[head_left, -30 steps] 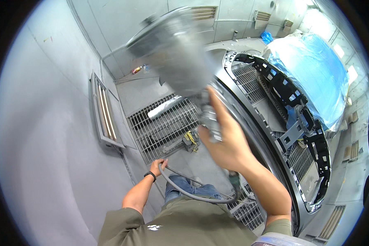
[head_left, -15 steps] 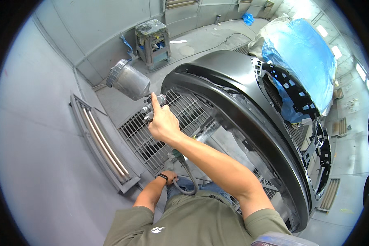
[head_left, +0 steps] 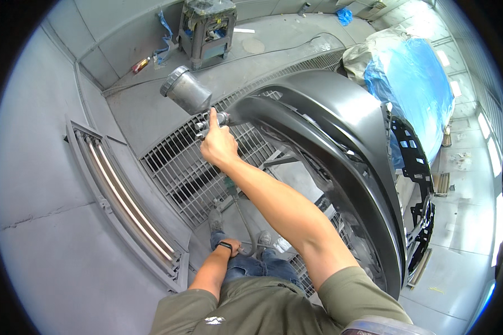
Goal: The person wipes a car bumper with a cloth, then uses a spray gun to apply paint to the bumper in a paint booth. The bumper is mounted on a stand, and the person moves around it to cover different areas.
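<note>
My right hand (head_left: 220, 146) is closed around the handle of a spray gun, one finger pointing up along it. The gun's metal paint cup (head_left: 190, 92) tilts up and away to the left. Its nozzle (head_left: 222, 118) faces the near-left end of a dark grey car bumper (head_left: 324, 142), a short gap apart. Low by my thigh, my left hand (head_left: 235, 247) is closed on a grey air hose (head_left: 254, 241), which loops beside my legs. My right forearm hides part of the floor and of the bumper's support.
Slatted grating (head_left: 179, 176) covers the floor under the gun. A lamp panel (head_left: 128, 195) is on the left wall. A grey step stool (head_left: 207, 33) and a red bottle (head_left: 141, 65) stand at the back. Blue sheeting (head_left: 413, 89) covers a large object beyond the bumper.
The view has shifted, with the stool now higher in it and a red bottle showing. My right hand and the spray gun have moved up the picture, and the nozzle is closer to the bumper's end.
</note>
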Tool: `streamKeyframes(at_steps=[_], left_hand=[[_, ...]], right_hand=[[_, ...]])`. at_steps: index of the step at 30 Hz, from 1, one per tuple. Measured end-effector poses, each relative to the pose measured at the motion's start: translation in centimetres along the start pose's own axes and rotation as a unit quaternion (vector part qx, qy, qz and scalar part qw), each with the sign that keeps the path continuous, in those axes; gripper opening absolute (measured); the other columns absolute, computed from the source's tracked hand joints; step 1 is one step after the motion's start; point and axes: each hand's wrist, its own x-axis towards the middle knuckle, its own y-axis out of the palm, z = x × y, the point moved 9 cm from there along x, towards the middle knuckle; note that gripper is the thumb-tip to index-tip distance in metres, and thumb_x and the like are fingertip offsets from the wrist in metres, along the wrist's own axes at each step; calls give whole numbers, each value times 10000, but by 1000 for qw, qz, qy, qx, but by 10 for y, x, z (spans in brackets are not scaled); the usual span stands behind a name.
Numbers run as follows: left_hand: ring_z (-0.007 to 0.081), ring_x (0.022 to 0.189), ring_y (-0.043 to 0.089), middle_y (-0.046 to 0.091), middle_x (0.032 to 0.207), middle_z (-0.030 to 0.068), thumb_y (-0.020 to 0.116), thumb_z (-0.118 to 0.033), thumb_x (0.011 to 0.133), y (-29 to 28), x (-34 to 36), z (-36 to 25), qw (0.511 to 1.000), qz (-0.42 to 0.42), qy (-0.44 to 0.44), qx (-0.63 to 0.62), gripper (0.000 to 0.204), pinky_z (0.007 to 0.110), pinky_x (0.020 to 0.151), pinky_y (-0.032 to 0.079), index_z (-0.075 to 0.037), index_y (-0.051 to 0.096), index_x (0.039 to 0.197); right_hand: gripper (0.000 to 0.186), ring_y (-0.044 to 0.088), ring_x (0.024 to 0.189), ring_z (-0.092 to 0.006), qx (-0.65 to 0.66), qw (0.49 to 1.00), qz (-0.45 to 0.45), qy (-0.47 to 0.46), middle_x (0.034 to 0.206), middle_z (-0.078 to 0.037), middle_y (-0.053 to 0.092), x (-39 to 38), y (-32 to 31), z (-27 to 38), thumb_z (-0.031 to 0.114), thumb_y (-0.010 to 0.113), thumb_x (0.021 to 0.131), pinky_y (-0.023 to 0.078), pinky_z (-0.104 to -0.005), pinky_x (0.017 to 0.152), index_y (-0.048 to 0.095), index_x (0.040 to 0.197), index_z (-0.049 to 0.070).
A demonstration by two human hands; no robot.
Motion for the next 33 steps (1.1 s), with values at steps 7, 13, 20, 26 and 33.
streamKeyframes(at_steps=[7, 13, 20, 26, 33], left_hand=[[358, 1094, 637, 687, 1176, 155, 585, -273, 897, 0, -6, -11, 998, 15, -24, -63, 283, 465, 926, 509, -140, 702, 1117], [383, 1036, 644, 699, 1120, 171, 528, -368, 941, 23, 0, 9, 996, 4, -28, -87, 301, 479, 872, 505, -148, 687, 1070], [382, 1086, 634, 693, 1147, 183, 579, -293, 897, 5, -10, -11, 999, 27, 2, -44, 303, 460, 898, 504, -131, 692, 1127], [401, 1109, 618, 675, 1196, 204, 582, -249, 873, -7, -7, -26, 997, 45, 65, 17, 340, 476, 916, 500, -103, 690, 1161], [411, 1028, 632, 688, 1082, 217, 645, -298, 864, -2, 10, -47, 984, 93, 97, 113, 283, 474, 868, 511, -45, 702, 977]], right_hand=[[901, 635, 1116, -454, -19, 997, 58, 38, 1261, -359, 552, 78, 96, -11, 181, 590, 867, 492, -518, 982, 89, 1614, 144], [857, 619, 1191, -403, -33, 993, 90, 72, 1299, -274, 599, 99, 115, -37, 207, 573, 892, 476, -484, 1023, 121, 1620, 202], [883, 663, 1038, -457, -1, 999, -21, 26, 1093, -294, 680, 26, 18, -3, 94, 550, 815, 506, -521, 939, 166, 1609, 145], [892, 611, 1069, -453, 76, 995, -66, -18, 1113, -298, 610, -69, -76, 14, 52, 557, 809, 473, -511, 946, 159, 1604, 119], [872, 593, 1052, -453, 114, 986, -112, -48, 1062, -271, 588, -184, -133, -40, 46, 578, 842, 457, -489, 939, 160, 1602, 132]])
